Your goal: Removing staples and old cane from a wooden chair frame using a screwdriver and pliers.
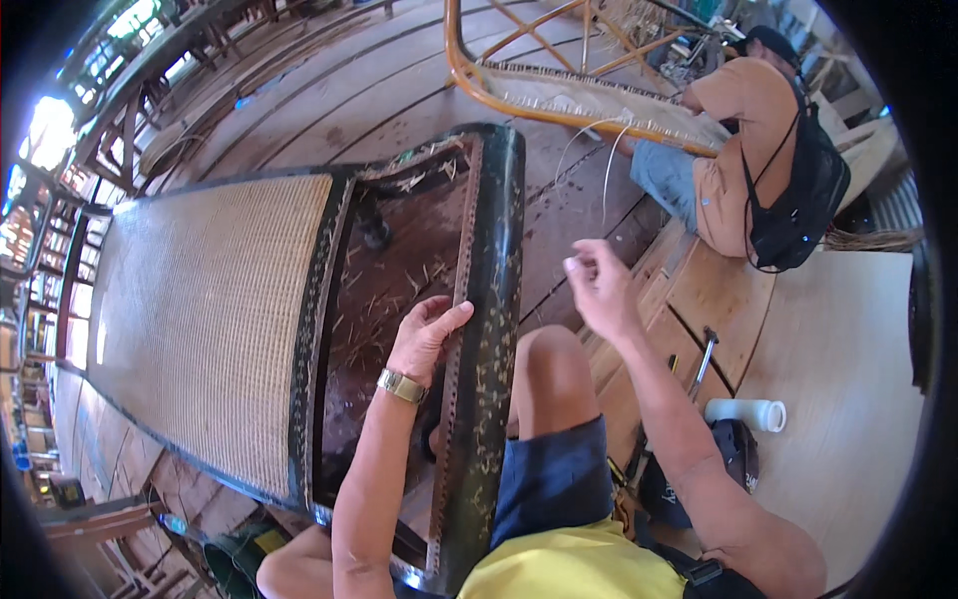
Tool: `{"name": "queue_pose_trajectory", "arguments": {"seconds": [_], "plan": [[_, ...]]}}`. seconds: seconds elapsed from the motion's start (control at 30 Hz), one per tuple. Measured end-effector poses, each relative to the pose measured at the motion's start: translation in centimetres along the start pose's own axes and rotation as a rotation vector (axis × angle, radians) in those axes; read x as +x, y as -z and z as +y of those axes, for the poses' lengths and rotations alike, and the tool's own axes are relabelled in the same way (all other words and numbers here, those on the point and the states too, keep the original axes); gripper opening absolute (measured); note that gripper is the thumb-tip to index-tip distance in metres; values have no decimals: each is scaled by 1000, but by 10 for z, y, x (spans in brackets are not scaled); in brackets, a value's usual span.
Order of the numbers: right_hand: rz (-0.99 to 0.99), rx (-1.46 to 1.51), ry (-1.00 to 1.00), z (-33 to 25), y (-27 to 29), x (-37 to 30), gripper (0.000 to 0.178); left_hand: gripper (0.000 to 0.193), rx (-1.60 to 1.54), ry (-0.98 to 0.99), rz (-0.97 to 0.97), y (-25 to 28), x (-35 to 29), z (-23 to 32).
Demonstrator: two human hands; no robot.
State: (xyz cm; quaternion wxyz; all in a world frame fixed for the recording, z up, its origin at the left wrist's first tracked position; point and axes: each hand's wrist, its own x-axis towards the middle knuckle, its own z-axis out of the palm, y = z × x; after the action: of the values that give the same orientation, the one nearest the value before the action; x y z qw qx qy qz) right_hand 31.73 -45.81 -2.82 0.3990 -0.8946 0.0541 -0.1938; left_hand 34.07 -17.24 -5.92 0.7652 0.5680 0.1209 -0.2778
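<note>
A long dark wooden furniture frame (487, 309), painted with a light pattern, lies across my lap side. Its near section is an open gap edged by a row of small holes; woven cane (210, 329) fills the longer section to the left. My left hand (424, 339), with a metal watch (401, 386) on the wrist, is closed at the inner edge of the rail, thumb on top and fingers curled into the gap. My right hand (604, 290) is raised to the right of the frame, fingers curled in toward the thumb. Whatever it may hold is too small to make out.
At the upper right a person (743, 150) with a black backpack (801, 200) sits by another cane-strung frame (589, 105). A hammer (705, 361) and a white bottle (746, 414) lie right of my arm. Cane scraps (384, 299) litter the plank floor (329, 110).
</note>
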Motion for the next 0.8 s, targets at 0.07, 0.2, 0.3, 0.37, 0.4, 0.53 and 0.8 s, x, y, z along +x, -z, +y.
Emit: {"name": "queue_pose_trajectory", "arguments": {"seconds": [0.07, 0.2, 0.3, 0.37, 0.4, 0.53, 0.8], "plan": [[-22, 76, 31, -23, -22, 11, 28, 81, 8, -14, 6, -2, 13, 7], [-65, 155, 49, -40, -54, 27, 28, 84, -23, 0, -19, -10, 33, 15], [-55, 189, 41, -50, -57, 32, 29, 88, -8, 51, -89, 8, 21, 10], [-43, 218, 7, -42, -58, 32, 29, 89, 73, 90, -122, 13, -6, 7], [-43, 206, -29, -34, -57, 30, 30, 89, 69, 96, -117, 17, -17, 4], [-35, 234, -96, -3, -52, 6, 29, 91, -4, 242, -213, 37, -69, -2], [-59, 400, -384, 57, 57, -42, 29, 93, 89, 182, -288, 71, -157, -53]]}}
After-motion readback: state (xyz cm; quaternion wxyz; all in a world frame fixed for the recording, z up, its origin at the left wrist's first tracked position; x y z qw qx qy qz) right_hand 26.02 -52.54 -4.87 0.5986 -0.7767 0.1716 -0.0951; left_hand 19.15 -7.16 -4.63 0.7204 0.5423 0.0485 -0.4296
